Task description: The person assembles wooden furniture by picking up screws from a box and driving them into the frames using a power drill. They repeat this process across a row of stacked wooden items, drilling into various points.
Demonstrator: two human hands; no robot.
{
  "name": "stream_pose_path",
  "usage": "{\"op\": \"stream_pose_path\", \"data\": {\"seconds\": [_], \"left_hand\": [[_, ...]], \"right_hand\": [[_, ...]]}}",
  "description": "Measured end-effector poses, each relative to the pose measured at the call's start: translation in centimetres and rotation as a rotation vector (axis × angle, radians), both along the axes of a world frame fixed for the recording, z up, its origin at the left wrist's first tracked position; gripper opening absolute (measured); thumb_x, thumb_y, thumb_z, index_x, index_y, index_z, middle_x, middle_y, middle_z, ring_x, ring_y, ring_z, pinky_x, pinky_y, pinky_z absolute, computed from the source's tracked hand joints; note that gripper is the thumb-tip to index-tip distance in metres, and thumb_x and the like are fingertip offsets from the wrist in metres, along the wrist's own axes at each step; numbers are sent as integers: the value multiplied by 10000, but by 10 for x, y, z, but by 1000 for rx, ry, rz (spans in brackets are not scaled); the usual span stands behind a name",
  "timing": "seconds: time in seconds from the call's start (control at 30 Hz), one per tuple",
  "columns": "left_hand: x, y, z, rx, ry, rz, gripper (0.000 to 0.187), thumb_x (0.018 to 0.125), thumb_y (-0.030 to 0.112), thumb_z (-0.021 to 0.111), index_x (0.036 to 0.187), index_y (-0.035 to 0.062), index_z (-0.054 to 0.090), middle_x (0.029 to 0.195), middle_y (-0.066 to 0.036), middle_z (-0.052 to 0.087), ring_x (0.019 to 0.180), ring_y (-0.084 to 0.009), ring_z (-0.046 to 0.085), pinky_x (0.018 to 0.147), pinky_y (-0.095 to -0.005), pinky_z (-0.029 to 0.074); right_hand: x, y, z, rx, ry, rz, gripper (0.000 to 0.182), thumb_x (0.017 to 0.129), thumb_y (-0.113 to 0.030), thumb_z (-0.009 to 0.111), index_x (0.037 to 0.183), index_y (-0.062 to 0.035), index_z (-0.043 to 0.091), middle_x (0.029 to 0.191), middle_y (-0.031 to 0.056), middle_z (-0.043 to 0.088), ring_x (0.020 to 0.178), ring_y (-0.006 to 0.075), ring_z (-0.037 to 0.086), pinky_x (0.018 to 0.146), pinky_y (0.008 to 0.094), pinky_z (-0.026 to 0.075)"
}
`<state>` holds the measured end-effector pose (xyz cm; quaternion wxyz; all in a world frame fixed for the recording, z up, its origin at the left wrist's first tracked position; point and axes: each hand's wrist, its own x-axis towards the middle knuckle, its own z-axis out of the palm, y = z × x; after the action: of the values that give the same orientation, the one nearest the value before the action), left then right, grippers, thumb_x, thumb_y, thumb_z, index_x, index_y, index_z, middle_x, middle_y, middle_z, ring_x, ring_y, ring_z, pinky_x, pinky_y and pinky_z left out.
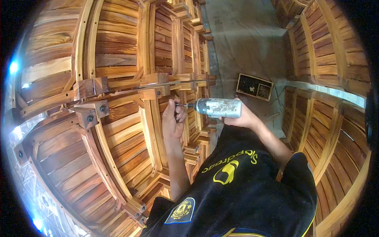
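My right hand (245, 117) is wrapped round the grip of a worn, pale blue-grey power drill (219, 108), which points left. A thin bit (190, 105) reaches from its dark chuck towards my left hand (173, 120). The fingers of my left hand are closed in a pinch at the tip of the bit; what lies between them is too small to make out. Just beyond those fingers stands a slatted wooden furniture frame (148, 130) with a wooden corner block (154, 93) that has a bolt hole.
More slatted wooden frames (118, 35) with bolted corner blocks (90, 118) are stacked along the left. Other slatted wooden pieces (327, 118) line the right side. On the concrete floor (244, 39) between them lies a wooden box (255, 87) with compartments holding small dark parts.
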<state>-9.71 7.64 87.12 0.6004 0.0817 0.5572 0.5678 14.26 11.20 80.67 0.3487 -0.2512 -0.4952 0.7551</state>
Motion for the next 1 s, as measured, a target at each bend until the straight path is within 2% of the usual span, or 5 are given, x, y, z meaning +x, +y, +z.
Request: {"op": "stream_pose_path", "data": {"seconds": [0.5,0.57,0.73,0.87,1.0], "left_hand": [[-33,12,-46,-178,-61,-34,241,954,254,532,955,15,567,625,30,396,489,-53,320,443,-197,259],[-36,19,-57,-227,-76,48,246,956,265,525,956,23,567,618,35,383,481,-59,313,437,-199,260],[-41,31,-82,-176,-3,131,271,972,275,487,1051,23,550,615,38,346,489,-66,308,432,-207,257],[-57,33,-93,-57,47,119,303,994,259,434,1164,18,505,625,37,332,507,-69,304,444,-225,253],[-63,39,-99,-27,-49,165,284,996,194,418,1200,2,466,616,36,330,508,-76,294,451,-219,266]], "right_hand": [[-35,11,-47,-160,-6,53,282,662,-7,635,942,27,629,810,50,658,754,75,554,717,258,465],[-43,11,-62,-90,-43,34,319,652,-31,629,967,17,622,816,62,662,731,90,566,699,268,476],[-70,15,-88,-176,13,-5,357,660,-21,635,1015,16,622,861,70,674,782,99,587,740,272,482],[-95,15,-100,-294,96,-71,387,681,34,596,1067,16,601,845,19,638,786,73,547,712,240,457],[-101,26,-98,-336,34,-27,354,681,27,615,1034,-2,598,791,-7,603,686,55,511,579,231,436]]}}
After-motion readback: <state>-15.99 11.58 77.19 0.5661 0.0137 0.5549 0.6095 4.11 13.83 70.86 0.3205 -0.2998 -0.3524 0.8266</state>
